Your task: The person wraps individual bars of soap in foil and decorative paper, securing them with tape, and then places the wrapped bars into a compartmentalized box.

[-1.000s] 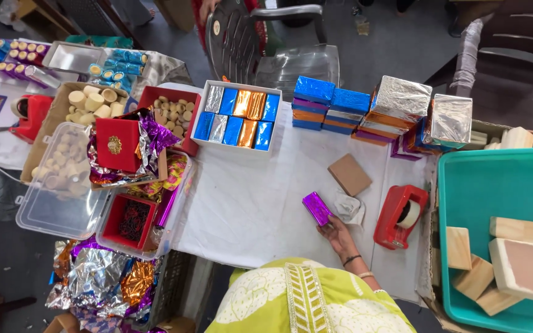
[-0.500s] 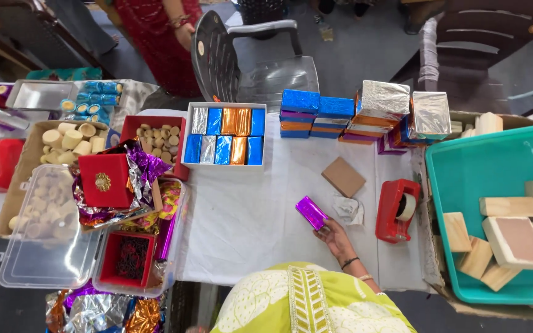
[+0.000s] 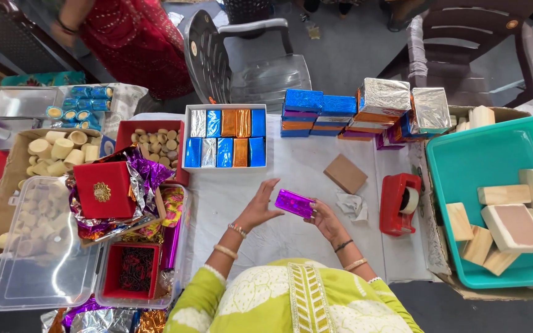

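A small block wrapped in shiny purple foil [image 3: 294, 202] is held above the white table [image 3: 260, 240]. My right hand [image 3: 327, 219] grips its right end from below. My left hand [image 3: 258, 206] has its fingers spread and touches the block's left end. A white box [image 3: 224, 138] of blue, silver and orange foil-wrapped blocks lies just beyond my hands. A brown cardboard piece [image 3: 345, 173] and a crumpled bit of paper [image 3: 353, 206] lie to the right of the block.
A red tape dispenser [image 3: 400, 203] stands right of my hands. A teal tub [image 3: 464, 160] holds wooden blocks. Stacked foil-wrapped boxes [image 3: 340, 114] line the far edge. Left are a red box with gold ornament [image 3: 101, 190], foil scraps, a clear plastic bin [image 3: 38, 259]. A person in red [image 3: 124, 37] stands beyond.
My left hand has come into view and reached the purple block, which my right hand has lifted towards the table's middle. The camera has tilted.
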